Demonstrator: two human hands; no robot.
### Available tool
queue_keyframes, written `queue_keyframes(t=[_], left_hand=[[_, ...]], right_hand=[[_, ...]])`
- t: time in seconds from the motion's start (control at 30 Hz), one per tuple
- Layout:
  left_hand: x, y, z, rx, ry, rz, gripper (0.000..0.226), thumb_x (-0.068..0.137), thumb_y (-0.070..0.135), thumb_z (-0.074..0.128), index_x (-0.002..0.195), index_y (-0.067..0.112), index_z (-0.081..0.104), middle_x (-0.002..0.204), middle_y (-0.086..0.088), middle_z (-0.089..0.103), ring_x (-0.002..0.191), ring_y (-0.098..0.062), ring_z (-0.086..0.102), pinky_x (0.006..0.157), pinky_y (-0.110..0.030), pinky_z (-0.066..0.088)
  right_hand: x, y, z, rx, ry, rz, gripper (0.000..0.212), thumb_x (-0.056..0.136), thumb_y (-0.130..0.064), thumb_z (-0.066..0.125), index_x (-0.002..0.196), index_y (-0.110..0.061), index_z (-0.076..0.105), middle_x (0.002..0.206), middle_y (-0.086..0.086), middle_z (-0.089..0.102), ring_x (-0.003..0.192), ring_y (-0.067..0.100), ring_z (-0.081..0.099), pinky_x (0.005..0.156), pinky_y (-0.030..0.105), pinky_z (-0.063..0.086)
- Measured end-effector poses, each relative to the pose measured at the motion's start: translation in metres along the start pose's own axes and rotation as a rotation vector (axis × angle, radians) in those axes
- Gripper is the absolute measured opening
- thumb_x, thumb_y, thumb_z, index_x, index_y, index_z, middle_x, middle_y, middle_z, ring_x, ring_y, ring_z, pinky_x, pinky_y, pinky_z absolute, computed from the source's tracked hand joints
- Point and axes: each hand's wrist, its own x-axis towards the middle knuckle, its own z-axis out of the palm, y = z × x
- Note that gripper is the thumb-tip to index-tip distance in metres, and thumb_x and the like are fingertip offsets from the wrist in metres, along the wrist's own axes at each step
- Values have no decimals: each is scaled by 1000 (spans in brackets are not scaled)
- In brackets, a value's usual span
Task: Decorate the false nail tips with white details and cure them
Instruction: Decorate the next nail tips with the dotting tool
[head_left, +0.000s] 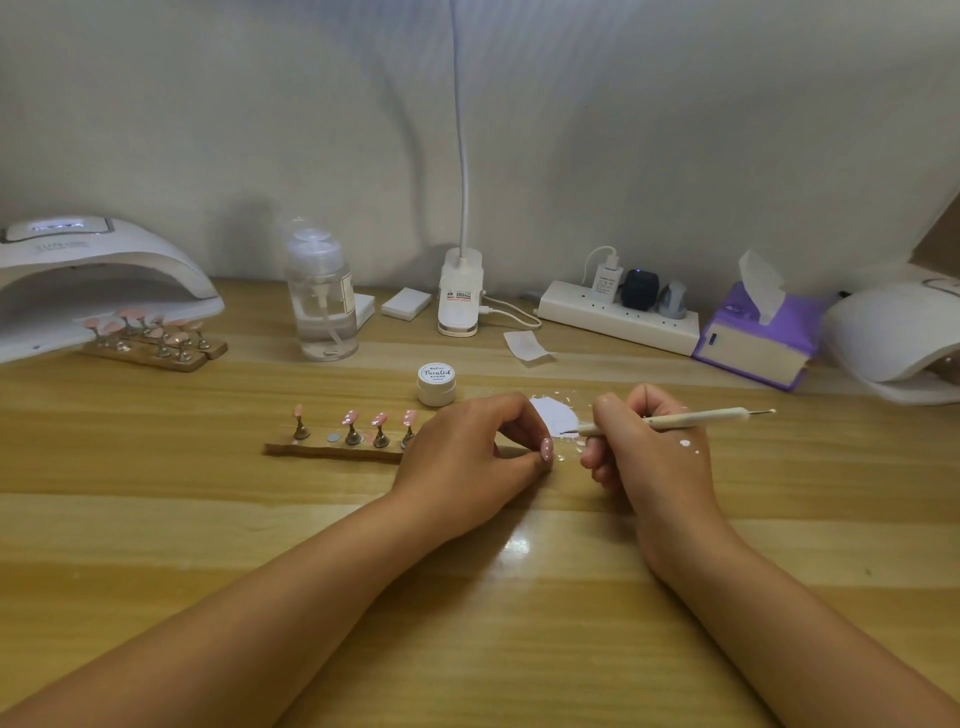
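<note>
Centre frame, low over the counter (467, 597), my left fingers (514, 418) pinch a pink nail tip (546, 450); my right fingers (610, 415) grasp the dotting pen (691, 417). The tip looks light, stiff and slick, so it is probably best held gently by its edges.

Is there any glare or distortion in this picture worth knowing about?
Head view: glare patch on the table between the forearms; the wide-angle lens bows the far table edge; the clear bottle at the back looks soft and doubled.
</note>
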Motion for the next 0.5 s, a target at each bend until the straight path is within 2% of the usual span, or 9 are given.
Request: queue_keyframes(t=[0.07, 0.23, 0.5], left_hand=[[0, 0, 0, 0, -2, -2, 12, 83, 32, 73, 77, 37, 63, 87, 23, 71, 62, 14, 54, 57, -12, 31], [-1, 1, 0, -12, 3, -1, 10, 83, 31, 73, 79, 34, 64, 86, 20, 71, 62, 17, 53, 55, -8, 32], [0, 0, 0, -8, -5, -6, 10, 83, 31, 72, 79, 35, 64, 87, 21, 71, 61, 15, 53, 57, -13, 31]], right_hand=[[0, 0, 0, -15, -9, 0, 30, 84, -7, 59, 61, -15, 41, 42, 5, 55, 37, 8, 47, 37, 17, 37], [-1, 1, 2, -98, -51, -13, 27, 83, -7, 61, 65, -12, 42, 42, 6, 56, 35, 8, 47, 38, 15, 38], [1, 4, 3, -115, -58, -31, 24, 79, -5, 61, 64, -12, 43, 43, 8, 58, 37, 10, 48, 39, 17, 39]])
